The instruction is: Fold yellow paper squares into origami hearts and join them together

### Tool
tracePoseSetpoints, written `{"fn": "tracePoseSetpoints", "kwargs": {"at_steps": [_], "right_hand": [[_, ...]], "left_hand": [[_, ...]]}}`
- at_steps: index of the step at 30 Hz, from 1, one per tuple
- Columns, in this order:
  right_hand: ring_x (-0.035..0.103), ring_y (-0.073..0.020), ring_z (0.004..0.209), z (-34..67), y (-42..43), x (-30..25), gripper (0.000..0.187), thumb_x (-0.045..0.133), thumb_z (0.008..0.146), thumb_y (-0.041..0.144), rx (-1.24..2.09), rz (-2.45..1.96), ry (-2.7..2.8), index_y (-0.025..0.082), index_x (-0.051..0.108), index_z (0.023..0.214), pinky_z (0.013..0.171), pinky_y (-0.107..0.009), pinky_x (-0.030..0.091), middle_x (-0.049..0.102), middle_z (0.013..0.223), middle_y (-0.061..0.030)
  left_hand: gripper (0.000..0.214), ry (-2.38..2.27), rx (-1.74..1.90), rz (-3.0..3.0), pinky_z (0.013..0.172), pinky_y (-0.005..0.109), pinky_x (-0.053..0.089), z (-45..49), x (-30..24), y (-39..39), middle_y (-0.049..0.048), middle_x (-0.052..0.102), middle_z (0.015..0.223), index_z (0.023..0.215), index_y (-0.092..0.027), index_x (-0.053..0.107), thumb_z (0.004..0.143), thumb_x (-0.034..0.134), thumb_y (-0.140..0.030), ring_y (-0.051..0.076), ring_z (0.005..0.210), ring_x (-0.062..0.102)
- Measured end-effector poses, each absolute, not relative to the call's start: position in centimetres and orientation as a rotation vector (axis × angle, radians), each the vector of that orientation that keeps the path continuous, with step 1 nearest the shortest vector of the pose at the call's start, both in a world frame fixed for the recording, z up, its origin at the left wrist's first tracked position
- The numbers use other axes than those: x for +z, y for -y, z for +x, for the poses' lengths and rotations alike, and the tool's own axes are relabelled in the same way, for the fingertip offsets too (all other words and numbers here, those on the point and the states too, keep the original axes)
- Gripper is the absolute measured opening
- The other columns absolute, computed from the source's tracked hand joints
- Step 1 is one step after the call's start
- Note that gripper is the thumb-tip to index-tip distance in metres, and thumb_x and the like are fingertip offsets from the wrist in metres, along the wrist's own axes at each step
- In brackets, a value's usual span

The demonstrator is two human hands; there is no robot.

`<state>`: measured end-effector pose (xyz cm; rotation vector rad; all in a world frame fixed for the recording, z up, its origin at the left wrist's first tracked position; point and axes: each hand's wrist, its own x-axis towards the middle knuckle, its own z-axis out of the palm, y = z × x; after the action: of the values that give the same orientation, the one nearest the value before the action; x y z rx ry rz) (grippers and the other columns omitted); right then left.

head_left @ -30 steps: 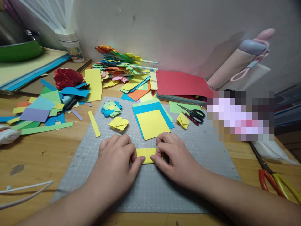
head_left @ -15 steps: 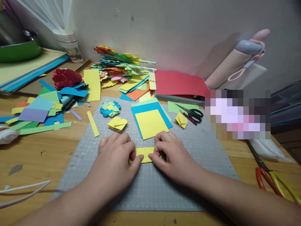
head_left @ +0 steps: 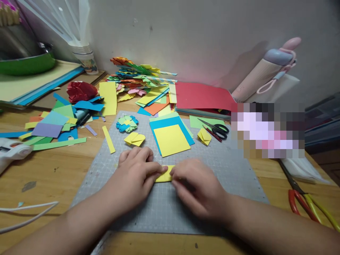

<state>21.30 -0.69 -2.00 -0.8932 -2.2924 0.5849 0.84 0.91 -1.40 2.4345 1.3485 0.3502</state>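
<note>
A narrow folded piece of yellow paper [head_left: 165, 176] lies on the grey cutting mat [head_left: 159, 216]. My left hand [head_left: 134, 177] holds its left part down, thumb and fingers pressed on top. At the right end, the curled fingers of my right hand [head_left: 199, 186], slightly blurred, pinch the paper's edge. Just beyond my hands is a yellow paper square [head_left: 172, 140] on top of a blue sheet [head_left: 166, 123]. Two small folded yellow pieces flank that stack, one on the left [head_left: 135, 139] and one on the right [head_left: 204, 136]. A blue-green paper flower [head_left: 127, 124] rests at the mat's far left.
Small black scissors [head_left: 219, 130] and a red pencil [head_left: 212, 134] lie at the mat's far right. Red-and-yellow-handled scissors [head_left: 305, 202] sit on the right. Coloured scraps [head_left: 47, 129] and a white glue gun [head_left: 14, 150] occupy the left. Folded paper crafts [head_left: 140, 76] are piled behind.
My left thumb and fingers have slid rightward over the folded paper. My right hand has shifted slightly right, to the paper's end. The view has tilted a little.
</note>
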Motion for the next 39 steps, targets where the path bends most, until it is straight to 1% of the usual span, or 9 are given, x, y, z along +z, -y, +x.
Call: {"fn": "tracePoseSetpoints", "kwargs": {"at_steps": [3, 6, 8, 12, 17, 19, 26, 34, 39], "right_hand": [[0.058, -0.0203, 0.09, 21.2, 1.4, -1.7, 0.023, 0.045, 0.081, 0.008, 0.566, -0.605, 2.431, 0.015, 0.051, 0.102, 0.077, -0.036, 0.044, 0.065, 0.095, -0.0094], [0.057, -0.0229, 0.098, 21.0, 1.8, -1.9, 0.038, 0.046, 0.079, 0.008, 0.505, -0.625, 2.46, 0.01, 0.046, 0.117, 0.082, -0.039, 0.044, 0.064, 0.105, -0.0142], [0.057, -0.0238, 0.1, 20.9, 1.9, -2.1, 0.043, 0.047, 0.078, 0.009, 0.507, -0.669, 2.465, 0.009, 0.044, 0.121, 0.083, -0.04, 0.044, 0.063, 0.107, -0.0155], [0.057, -0.0232, 0.097, 20.8, 2.1, -2.2, 0.04, 0.046, 0.076, 0.009, 0.528, -0.726, 2.498, 0.01, 0.046, 0.115, 0.083, -0.04, 0.044, 0.064, 0.099, -0.0144], [0.057, -0.0219, 0.087, 19.8, 2.3, -1.9, 0.017, 0.046, 0.073, 0.012, 0.397, -0.658, 2.66, 0.015, 0.053, 0.088, 0.085, -0.038, 0.042, 0.065, 0.095, -0.0121], [0.056, -0.022, 0.088, 19.5, 2.5, -1.6, 0.013, 0.047, 0.073, 0.012, 0.382, -0.675, 2.68, 0.015, 0.053, 0.084, 0.088, -0.038, 0.04, 0.064, 0.097, -0.0123], [0.052, -0.0215, 0.097, 19.8, 3.8, -1.3, 0.039, 0.045, 0.071, 0.003, 0.735, -0.972, 2.377, 0.018, 0.044, 0.107, 0.092, -0.041, 0.039, 0.06, 0.105, -0.0086], [0.051, -0.0226, 0.093, 18.8, 4.6, -2.2, 0.042, 0.044, 0.069, 0.003, 0.777, -1.06, 2.241, 0.02, 0.039, 0.108, 0.084, -0.042, 0.042, 0.056, 0.103, -0.0091], [0.052, -0.0236, 0.095, 18.7, 4.3, -2.0, 0.047, 0.043, 0.064, 0.003, 0.716, -1.022, 2.345, 0.019, 0.043, 0.108, 0.089, -0.045, 0.039, 0.059, 0.102, -0.0094]], "left_hand": [[0.021, -1.356, 0.36, 2.414, 0.074, 0.038, 0.027, 0.8, -1.5, -0.9, 0.0013, 0.053, 0.086, 0.083, -0.027, 0.07, 0.09, 0.05, -0.03, 0.021, 0.088, 0.045], [0.02, -1.349, 0.369, 2.402, 0.075, 0.037, 0.026, 0.7, -1.5, -0.9, 0.001, 0.053, 0.086, 0.086, -0.029, 0.07, 0.09, 0.051, -0.029, 0.021, 0.089, 0.044], [0.02, -1.348, 0.368, 2.396, 0.076, 0.037, 0.026, 0.7, -1.4, -0.8, 0.0008, 0.053, 0.087, 0.086, -0.03, 0.07, 0.09, 0.051, -0.027, 0.021, 0.089, 0.044], [0.024, -1.349, 0.362, 2.393, 0.077, 0.038, 0.026, 0.6, -1.3, -0.9, 0.0009, 0.052, 0.087, 0.09, -0.032, 0.071, 0.09, 0.049, -0.022, 0.021, 0.09, 0.045], [0.04, -1.349, 0.33, 2.413, 0.078, 0.038, 0.026, 0.4, -1.4, -1.1, 0.0005, 0.05, 0.087, 0.101, -0.038, 0.069, 0.086, 0.045, -0.01, 0.02, 0.089, 0.044], [0.042, -1.332, 0.296, 2.427, 0.079, 0.037, 0.026, 0.2, -1.5, -1.4, 0.0007, 0.05, 0.089, 0.102, -0.04, 0.069, 0.086, 0.044, -0.01, 0.021, 0.09, 0.043], [0.039, -1.201, 0.232, 2.514, 0.077, 0.036, 0.025, -0.4, -1.4, -2.2, 0.001, 0.049, 0.089, 0.105, -0.042, 0.067, 0.088, 0.046, -0.015, 0.021, 0.091, 0.045], [0.031, -1.172, 0.216, 2.54, 0.077, 0.036, 0.026, -0.2, -0.9, -2.4, 0.0025, 0.051, 0.091, 0.102, -0.039, 0.07, 0.091, 0.047, -0.022, 0.022, 0.093, 0.046], [0.028, -1.176, 0.223, 2.565, 0.075, 0.036, 0.026, -0.2, -1.0, -2.5, 0.0021, 0.051, 0.089, 0.102, -0.039, 0.07, 0.09, 0.05, -0.023, 0.022, 0.092, 0.046]]}}
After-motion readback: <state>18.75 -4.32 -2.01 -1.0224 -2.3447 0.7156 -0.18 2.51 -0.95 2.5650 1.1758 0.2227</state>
